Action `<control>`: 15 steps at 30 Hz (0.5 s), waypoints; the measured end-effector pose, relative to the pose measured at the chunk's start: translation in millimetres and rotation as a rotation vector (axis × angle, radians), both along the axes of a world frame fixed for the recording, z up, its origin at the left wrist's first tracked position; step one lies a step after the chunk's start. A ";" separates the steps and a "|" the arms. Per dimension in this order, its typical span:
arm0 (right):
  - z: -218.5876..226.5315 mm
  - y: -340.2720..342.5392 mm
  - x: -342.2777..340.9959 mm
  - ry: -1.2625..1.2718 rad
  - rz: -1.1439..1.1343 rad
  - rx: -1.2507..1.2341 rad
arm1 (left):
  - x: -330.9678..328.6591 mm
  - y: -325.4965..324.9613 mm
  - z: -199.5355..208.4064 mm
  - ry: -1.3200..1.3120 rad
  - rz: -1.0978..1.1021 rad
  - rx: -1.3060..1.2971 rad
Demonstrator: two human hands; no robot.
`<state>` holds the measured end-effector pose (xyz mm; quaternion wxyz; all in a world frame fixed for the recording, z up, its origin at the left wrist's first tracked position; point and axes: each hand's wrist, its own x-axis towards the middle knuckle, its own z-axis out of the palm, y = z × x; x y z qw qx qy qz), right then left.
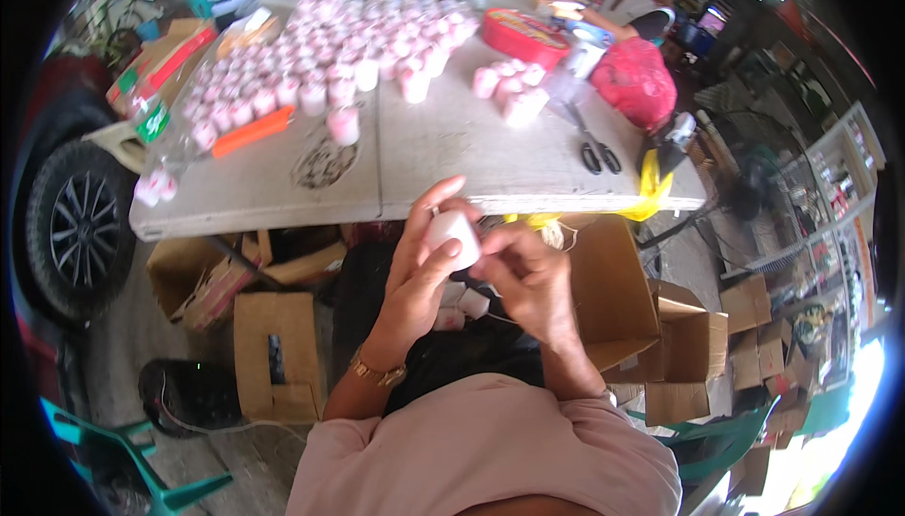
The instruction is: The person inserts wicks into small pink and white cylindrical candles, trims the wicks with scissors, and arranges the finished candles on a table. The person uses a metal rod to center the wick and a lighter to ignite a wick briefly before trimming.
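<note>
Left-hand fingers [443,200] wrapped around a small white cylindrical cup [454,236], right-hand fingers [492,250] pinched at its side, held just below the near edge of the grey desk [471,153]. On the desk beyond: rows of pink-and-white cups [311,59], an orange bar [253,131], black scissors [594,150], a red oval tin [524,35], a red bag [633,78]. Brown cardboard boxes [275,354] open on the floor to both sides.
</note>
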<state>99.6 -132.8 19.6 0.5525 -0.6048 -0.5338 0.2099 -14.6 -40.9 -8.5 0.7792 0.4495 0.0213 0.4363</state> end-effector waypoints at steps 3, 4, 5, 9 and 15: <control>7.7 0.1 6.6 -0.166 0.028 -0.040 | -2.7 2.3 -1.9 0.108 0.025 -0.031; 8.9 2.9 8.7 -0.174 0.027 0.010 | -3.8 2.5 -2.9 0.087 -0.016 -0.045; 9.2 5.2 10.6 -0.191 0.014 0.044 | -5.0 2.8 -4.3 0.073 -0.051 -0.067; 3.0 11.6 13.3 -0.202 0.086 0.101 | -4.8 0.7 -9.2 0.123 -0.114 -0.001; -4.5 7.0 15.6 0.056 0.190 0.047 | -6.7 -4.7 -7.3 0.168 -0.155 0.047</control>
